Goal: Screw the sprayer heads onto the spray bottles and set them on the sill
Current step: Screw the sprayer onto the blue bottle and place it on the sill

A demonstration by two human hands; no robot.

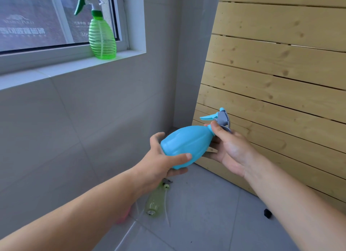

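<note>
I hold a light blue spray bottle [185, 144] tilted on its side in mid-air. My left hand [161, 161] grips its round base. My right hand [230, 147] wraps the neck just under the blue-and-grey sprayer head [221, 118], which sits on the bottle. A green spray bottle [102, 39] with a white-and-green sprayer head stands upright on the white window sill [56, 69]. A pale yellow-green bottle [155, 202] lies on the floor below my left hand, with a sprayer head and its thin tube [167, 187] beside it.
A slatted wooden panel [280, 73] leans against the wall on the right. Grey tiles cover the wall [84, 119] and floor [206, 222]. A small black object [267, 213] lies on the floor by my right forearm. The window glass is behind the green bottle.
</note>
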